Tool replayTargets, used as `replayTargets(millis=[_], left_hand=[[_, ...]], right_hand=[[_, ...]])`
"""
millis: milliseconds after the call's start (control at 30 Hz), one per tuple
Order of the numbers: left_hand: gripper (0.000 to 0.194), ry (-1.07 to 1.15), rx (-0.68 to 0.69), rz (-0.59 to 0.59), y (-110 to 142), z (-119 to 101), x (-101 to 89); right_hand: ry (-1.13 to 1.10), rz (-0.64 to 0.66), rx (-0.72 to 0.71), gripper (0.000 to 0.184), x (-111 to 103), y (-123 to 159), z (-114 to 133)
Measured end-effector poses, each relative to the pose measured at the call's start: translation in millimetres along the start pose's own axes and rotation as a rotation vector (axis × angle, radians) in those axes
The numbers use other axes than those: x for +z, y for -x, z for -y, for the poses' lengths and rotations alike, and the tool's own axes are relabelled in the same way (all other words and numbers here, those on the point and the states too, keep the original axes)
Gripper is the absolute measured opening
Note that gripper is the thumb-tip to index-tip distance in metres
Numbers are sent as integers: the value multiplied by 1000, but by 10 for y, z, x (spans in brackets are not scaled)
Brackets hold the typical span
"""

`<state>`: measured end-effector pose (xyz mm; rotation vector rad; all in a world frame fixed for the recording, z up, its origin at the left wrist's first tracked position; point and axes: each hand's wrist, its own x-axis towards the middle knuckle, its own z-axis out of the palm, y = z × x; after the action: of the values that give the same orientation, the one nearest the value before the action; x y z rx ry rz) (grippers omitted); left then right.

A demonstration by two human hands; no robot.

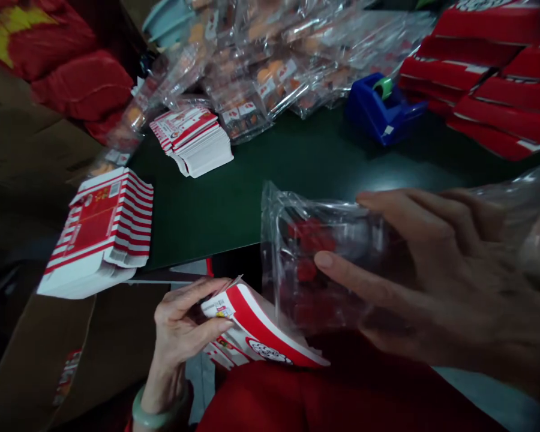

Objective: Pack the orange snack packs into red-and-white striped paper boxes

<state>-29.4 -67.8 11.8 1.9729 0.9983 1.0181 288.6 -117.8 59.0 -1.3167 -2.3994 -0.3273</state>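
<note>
My left hand (186, 324) is closed round the end of a red-and-white striped carton (265, 324), held tilted near my lap. Between the thumb and fingers of my right hand (432, 264) is a clear plastic bag (292, 294); this hand is slightly smeared by motion. Red pieces (312, 234) show dimly through the film, too blurred to name. The bag hangs just right of the carton and partly overlaps its far side. Whether the two touch, I cannot tell. The inside of the carton is hidden from this angle.
On the green table (292, 156) lie a flat stack of striped cartons (99, 216) and a pile of printed cards (193, 138). Behind them are clear bags with orange pieces (270, 78), a blue tape dispenser (382, 114) and stacked red boxes (490, 84). A cardboard box (67, 336) stands lower left.
</note>
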Motion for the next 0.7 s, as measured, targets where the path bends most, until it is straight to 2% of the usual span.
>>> replayTargets(millis=[133, 267, 367, 467, 533, 633, 700], left_hand=[[43, -34, 95, -55, -131, -9, 42], [40, -105, 170, 67, -280, 2, 168], [39, -120, 233, 89, -312, 24, 246], [38, -125, 267, 75, -268, 27, 259], [39, -131, 256, 90, -230, 8, 245], [42, -101, 236, 146, -212, -31, 236], [44, -49, 225, 175, -233, -45, 248]], right_hand=[[-95, -16, -106, 63, 150, 85, 61], [-106, -10, -227, 58, 257, 196, 34], [-89, 10, -324, 56, 259, 220, -28], [-100, 45, -365, 54, 235, 190, -55], [-106, 69, -393, 46, 232, 139, -26], [-110, 98, -455, 30, 269, 16, 103], [-104, 122, -481, 31, 321, -83, 223]])
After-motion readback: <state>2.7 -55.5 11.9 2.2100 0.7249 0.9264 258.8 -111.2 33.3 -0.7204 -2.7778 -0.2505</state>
